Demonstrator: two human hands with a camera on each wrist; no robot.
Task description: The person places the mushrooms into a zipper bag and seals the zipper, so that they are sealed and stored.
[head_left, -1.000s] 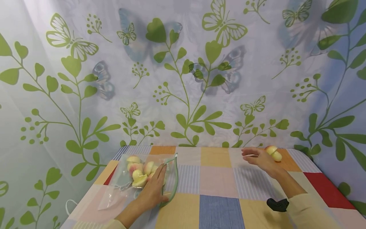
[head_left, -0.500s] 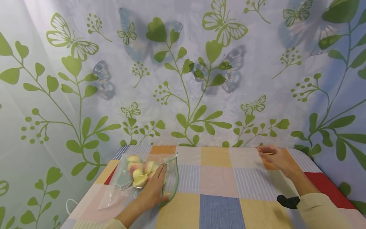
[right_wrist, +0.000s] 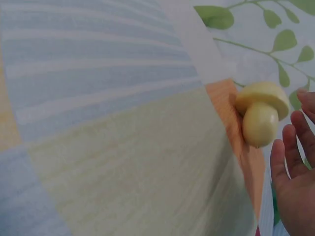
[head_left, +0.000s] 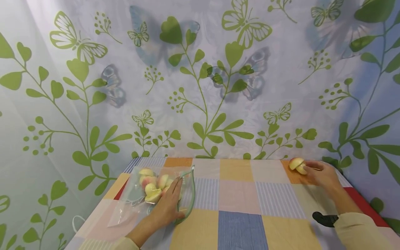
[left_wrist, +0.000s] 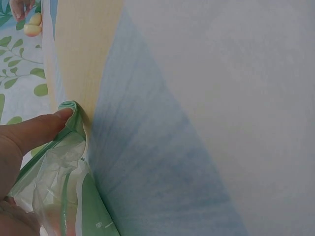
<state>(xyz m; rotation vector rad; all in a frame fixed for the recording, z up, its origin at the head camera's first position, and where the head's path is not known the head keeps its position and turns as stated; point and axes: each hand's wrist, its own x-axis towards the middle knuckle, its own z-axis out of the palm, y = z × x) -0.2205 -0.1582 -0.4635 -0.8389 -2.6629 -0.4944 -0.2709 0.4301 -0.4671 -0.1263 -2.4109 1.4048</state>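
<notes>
My left hand lies over a clear zip bag with a green rim, its fingers straight across the plastic. In the left wrist view, the straight thumb touches the bag's green rim. Inside the bag are several toy mushrooms with yellow and reddish caps. At the far right of the table, my right hand is beside a single toy mushroom. In the right wrist view, the slightly bent fingers stand close to this mushroom, with a narrow gap between them.
A patchwork cloth covers the table. Behind it hangs a curtain printed with leaves and butterflies. A black device sits at the right wrist. A white loop of cord shows at the table's left edge.
My right hand has moved right, passing over the single mushroom to its right side, so the mushroom shows again. The left hand and the bag have stayed in place.
</notes>
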